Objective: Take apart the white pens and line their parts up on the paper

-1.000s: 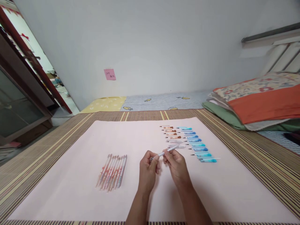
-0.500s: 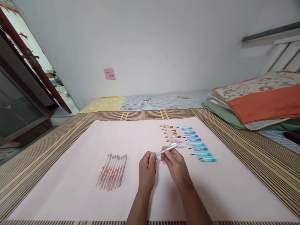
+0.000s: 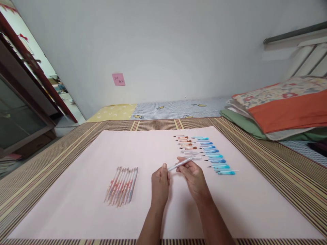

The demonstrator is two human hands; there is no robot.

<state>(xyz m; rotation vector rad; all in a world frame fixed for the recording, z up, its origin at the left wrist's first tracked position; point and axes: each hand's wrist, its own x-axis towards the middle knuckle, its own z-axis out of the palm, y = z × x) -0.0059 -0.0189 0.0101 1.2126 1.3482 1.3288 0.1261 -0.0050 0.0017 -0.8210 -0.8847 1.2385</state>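
Observation:
Both my hands meet over a pale pink sheet [image 3: 76,211]. My right hand [image 3: 194,177] pinches a slim clear pen [image 3: 180,164] that slants up to the right. My left hand [image 3: 159,185] is closed in a loose fist with its thumb up, just left of the pen's lower end; what it holds, if anything, is hidden. Beyond my right hand lie two neat columns of small pen parts, brownish ones [image 3: 186,143] on the left and blue ones [image 3: 215,158] on the right. A bundle of several pens [image 3: 122,186] lies to the left of my left hand.
The pink sheet rests on a striped mat [image 3: 286,166]. Folded bedding with an orange and floral cover [image 3: 283,109] is stacked at the right. A checked and yellow sheet [image 3: 163,111] runs along the wall, which bears a pink note [image 3: 118,79]. A dark wooden cabinet [image 3: 20,112] stands at the left.
My left hand has come off the pen's lower end and drawn back into a fist. My right hand keeps the pen, now a little farther from my left hand.

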